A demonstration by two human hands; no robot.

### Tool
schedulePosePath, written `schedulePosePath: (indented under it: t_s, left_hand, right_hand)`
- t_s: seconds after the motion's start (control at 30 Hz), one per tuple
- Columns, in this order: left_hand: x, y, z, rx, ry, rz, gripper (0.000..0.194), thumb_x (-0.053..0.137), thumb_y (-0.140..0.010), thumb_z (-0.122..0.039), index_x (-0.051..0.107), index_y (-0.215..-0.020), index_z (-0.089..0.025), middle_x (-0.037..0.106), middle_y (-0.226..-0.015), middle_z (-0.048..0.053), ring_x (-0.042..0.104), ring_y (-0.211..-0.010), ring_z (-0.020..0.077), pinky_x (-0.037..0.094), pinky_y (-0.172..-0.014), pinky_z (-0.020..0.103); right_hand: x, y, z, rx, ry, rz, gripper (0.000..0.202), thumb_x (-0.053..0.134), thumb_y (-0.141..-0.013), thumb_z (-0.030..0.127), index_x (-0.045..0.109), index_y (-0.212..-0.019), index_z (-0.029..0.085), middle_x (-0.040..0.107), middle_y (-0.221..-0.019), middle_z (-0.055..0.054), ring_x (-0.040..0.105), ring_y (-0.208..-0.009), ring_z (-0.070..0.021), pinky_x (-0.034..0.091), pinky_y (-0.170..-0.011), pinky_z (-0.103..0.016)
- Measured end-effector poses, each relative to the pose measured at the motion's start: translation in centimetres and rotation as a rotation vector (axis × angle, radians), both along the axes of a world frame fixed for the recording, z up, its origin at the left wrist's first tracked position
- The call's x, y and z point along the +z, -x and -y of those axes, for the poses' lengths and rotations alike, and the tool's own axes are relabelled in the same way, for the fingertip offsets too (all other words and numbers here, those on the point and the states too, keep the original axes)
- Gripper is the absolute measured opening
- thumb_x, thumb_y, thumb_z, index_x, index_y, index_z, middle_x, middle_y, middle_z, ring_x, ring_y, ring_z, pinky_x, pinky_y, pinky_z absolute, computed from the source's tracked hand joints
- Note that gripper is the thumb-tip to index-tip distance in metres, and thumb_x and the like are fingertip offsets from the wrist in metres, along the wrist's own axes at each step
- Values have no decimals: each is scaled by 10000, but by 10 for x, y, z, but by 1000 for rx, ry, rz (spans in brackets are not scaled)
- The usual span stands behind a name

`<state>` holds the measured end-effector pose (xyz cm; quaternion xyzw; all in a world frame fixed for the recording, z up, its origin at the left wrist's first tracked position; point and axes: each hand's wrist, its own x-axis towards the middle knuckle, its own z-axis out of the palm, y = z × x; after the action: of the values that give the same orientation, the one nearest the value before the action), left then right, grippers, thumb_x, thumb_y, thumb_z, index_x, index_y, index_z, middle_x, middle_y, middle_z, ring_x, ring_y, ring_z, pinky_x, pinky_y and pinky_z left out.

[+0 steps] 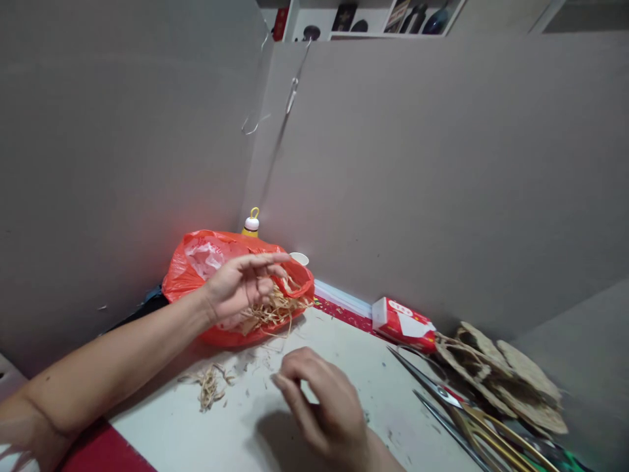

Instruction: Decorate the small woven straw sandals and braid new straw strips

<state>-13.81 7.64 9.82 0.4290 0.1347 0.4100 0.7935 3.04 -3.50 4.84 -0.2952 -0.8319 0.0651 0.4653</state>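
- At about 8 o'clock from the middle of the view, dried straw-coloured strips [275, 311] lie bunched in the mouth of a red plastic bag [183, 280], some ends poking out past its rim towards 4 o'clock.
- Over the bag, the left hand [240, 288] reaches with its forefinger pointing to about 2 o'clock; its grip is loosely open, the other fingers half bent, and I cannot tell whether they touch the strips.
- At 5 o'clock from the bag, the right hand [324, 400] hovers above the white table [221, 439], thumb and forefinger curled towards each other; whether this grip pinches anything, I cannot tell.
- At 9 o'clock from the right hand, a small heap of strips [210, 390] lies loose on the table.
- At 12 o'clock from the bag stands a yellow bottle [251, 226] with a white cap; at 2 o'clock, a white cup [299, 259], partly hidden.
- At 3 o'clock from the right hand lie scissors [443, 392] with gold-coloured handles; between 1 and 2 o'clock, a red-and-white tissue pack [405, 324].
- At 4 o'clock from the pack, ragged brown slabs [521, 373] lean near the grey wall [417, 164].
- Near 12 o'clock, high up, a white shelf [314, 13] holds dark objects.
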Motion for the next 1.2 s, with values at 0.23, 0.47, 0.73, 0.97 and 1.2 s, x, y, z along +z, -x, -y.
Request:
schedulePosePath:
  t_s: [0.23, 0.47, 0.73, 0.97, 1.2]
  left_hand:
    - [-3, 17, -30, 390, -552, -676, 237, 563, -777, -305, 583, -617, -131, 602, -590, 10, 501, -486, 80, 392, -494, 202]
    - [-28, 10, -34, 568, -959, -1085, 187, 600, -715, -255, 658, -877, -181, 672, -818, 27, 581, -716, 165, 404, -637, 258]
    - [-40, 6, -34, 633, -1087, -1375, 239, 549, -779, -216, 642, -998, -187, 689, -932, 82, 619, -834, 220, 406, -693, 283]
    - [-42, 11, -41, 608, -1029, -1391, 175, 524, -713, -112, 688, -750, -160, 673, -696, 69, 585, -625, 184, 371, -587, 265]
    - [3, 25, -26, 744, -955, -1111, 140, 584, -765, -274, 655, -725, -160, 644, -749, 37, 551, -673, 135, 394, -625, 247]
  right_hand:
    - [-34, 18, -8, 0, 177, 189, 140, 489, -887, 152, 472, -758, 204, 521, -641, 14, 442, -553, -107, 345, -533, -222]
    - [-34, 22, -3, 111, 161, 307, 206, 489, -887, 200, 466, -682, 215, 555, -590, 16, 489, -529, -107, 335, -519, -220]
    - [-24, 21, 0, 88, 243, 394, 279, 461, -838, 110, 551, -1088, 197, 657, -909, -62, 587, -789, -158, 423, -675, -250]
    - [-38, 19, -4, 30, 137, 407, 289, 471, -911, 277, 473, -633, 199, 564, -551, 18, 462, -480, -101, 295, -494, -245]
    - [-33, 18, -4, 10, 144, 389, 283, 471, -897, 237, 435, -618, 205, 529, -546, 20, 441, -488, -100, 297, -510, -238]
